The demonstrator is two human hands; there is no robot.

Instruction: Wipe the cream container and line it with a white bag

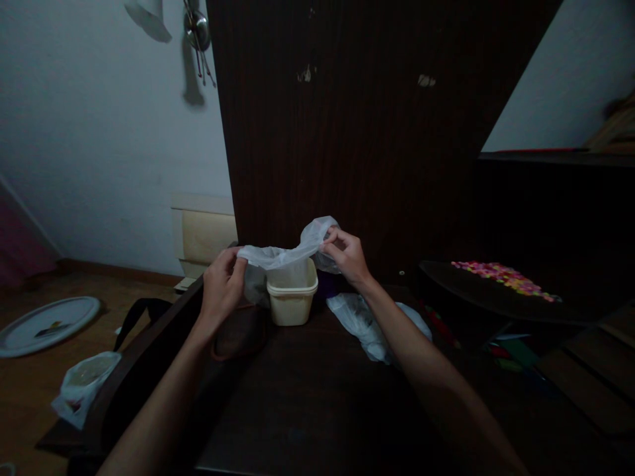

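Observation:
A thin whitish plastic bag (282, 258) is stretched between my two hands, its rim pulled out sideways. My left hand (223, 281) pinches the left end of the rim between thumb and fingers. On the right, my right hand (347, 254) grips the other end, where the film bunches up. Part of the bag hangs over a cream plastic container (292, 307) standing on the dark desk (297, 396). How far the bag reaches inside the container is hidden.
Beneath my right forearm lies a crumpled pale plastic bag (362, 324). A brown-rimmed dark flat item (241, 334) lies left of the container. Bright pink and yellow pieces (506, 277) cover part of a dark shelf at right. A bagged bin (86, 380) stands at lower left.

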